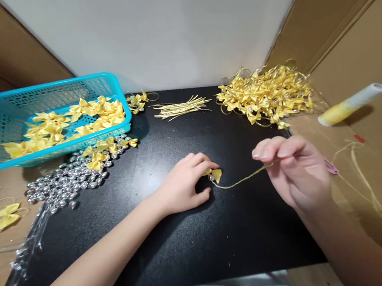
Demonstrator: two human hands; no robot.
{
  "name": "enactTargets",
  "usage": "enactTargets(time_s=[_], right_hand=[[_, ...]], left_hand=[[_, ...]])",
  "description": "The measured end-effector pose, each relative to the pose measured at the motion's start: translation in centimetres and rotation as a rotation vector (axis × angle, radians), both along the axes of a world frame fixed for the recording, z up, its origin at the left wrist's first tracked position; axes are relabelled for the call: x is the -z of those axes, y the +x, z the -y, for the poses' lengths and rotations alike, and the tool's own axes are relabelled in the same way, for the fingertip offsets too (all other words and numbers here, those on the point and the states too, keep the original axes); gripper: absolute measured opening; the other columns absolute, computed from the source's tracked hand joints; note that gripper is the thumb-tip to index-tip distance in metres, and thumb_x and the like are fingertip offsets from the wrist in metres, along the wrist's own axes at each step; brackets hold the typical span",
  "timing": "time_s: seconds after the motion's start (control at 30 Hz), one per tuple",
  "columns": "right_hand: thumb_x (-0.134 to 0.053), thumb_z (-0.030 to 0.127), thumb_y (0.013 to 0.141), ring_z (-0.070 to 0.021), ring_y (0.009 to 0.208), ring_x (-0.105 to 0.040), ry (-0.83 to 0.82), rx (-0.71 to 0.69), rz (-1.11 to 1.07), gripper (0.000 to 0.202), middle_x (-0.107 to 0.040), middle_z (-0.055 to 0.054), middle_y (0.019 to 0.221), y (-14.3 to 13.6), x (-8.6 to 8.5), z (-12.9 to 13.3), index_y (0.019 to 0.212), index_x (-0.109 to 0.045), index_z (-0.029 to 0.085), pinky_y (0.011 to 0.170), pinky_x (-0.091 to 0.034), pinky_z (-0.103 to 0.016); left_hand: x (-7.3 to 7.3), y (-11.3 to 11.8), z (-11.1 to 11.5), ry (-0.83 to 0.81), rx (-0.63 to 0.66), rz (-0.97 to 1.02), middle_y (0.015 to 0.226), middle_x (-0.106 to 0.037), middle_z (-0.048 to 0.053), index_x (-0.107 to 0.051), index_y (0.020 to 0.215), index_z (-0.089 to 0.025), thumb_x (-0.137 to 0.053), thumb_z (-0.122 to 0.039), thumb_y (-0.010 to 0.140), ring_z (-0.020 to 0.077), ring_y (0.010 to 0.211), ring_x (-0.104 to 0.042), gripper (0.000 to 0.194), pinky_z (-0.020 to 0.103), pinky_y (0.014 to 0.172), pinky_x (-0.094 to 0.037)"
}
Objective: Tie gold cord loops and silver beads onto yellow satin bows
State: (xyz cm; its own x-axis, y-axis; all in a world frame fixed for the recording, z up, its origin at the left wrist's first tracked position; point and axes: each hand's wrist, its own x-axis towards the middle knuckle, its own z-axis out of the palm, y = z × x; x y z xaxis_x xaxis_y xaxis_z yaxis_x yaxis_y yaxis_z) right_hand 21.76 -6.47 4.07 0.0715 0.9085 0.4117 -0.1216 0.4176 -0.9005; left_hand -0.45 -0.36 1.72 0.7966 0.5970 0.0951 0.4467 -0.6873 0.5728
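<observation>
On the black tabletop, my left hand [188,182] rests with its fingertips over a small yellow ribbon bow [217,175], pinning it down; the thumb is a little apart from it. A silver bead [211,177] shows at the bow's middle. From there a thin gold cord [241,182] runs rightward in a slack curve. Its far end is pinched between the thumb and fingers of my right hand [294,167], raised above the table's right side. My left fingers partly hide the bow.
A turquoise basket [120,96] holds several yellow bows at the back left. Silver beads [69,179] spread before it. Cut gold cords [181,107] lie at the back, near a heap of corded bows [266,92]. A yellow-white tube [351,104] stands right, by cardboard walls [372,51].
</observation>
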Motion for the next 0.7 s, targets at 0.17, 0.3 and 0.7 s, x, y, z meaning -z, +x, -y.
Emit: enactTargets(time_s=[0.17,0.3,0.7], right_hand=[[-0.07,0.048,0.082,-0.0198,0.069,-0.062,0.003,0.089,0.009,0.026,-0.06,0.001,0.066,0.6,-1.1,-0.1,0.072,-0.055,0.03,0.072,-0.055,-0.04],[-0.073,0.047,0.079,-0.0167,0.06,-0.055,0.003,0.101,-0.062,0.026,-0.051,0.004,0.058,1.5,-1.6,-0.2,0.069,-0.055,0.031,0.07,-0.053,-0.036],[-0.072,0.044,0.08,-0.0161,0.06,-0.046,-0.003,0.129,-0.061,0.022,-0.043,0.003,0.058,1.4,-1.2,-0.8,0.071,-0.057,0.03,0.068,-0.046,-0.033]], left_hand=[[1.1,0.6,0.2,0.051,-0.02,-0.04,0.1,-0.062,0.01,-0.065,0.107,-0.017,-0.052,-0.026,0.091,0.0215,0.091,-0.057,0.023,0.035,0.082,-0.048],[1.4,0.5,0.1,0.041,-0.051,0.013,0.097,-0.064,0.01,-0.066,0.103,-0.016,-0.05,-0.02,0.09,0.0215,0.091,-0.058,0.021,0.035,0.083,-0.049],[0.8,0.3,1.0,0.152,-0.111,-0.106,0.107,-0.063,0.012,-0.061,0.109,-0.016,-0.061,-0.044,0.084,0.0264,0.092,-0.056,0.038,0.041,0.081,-0.048]])
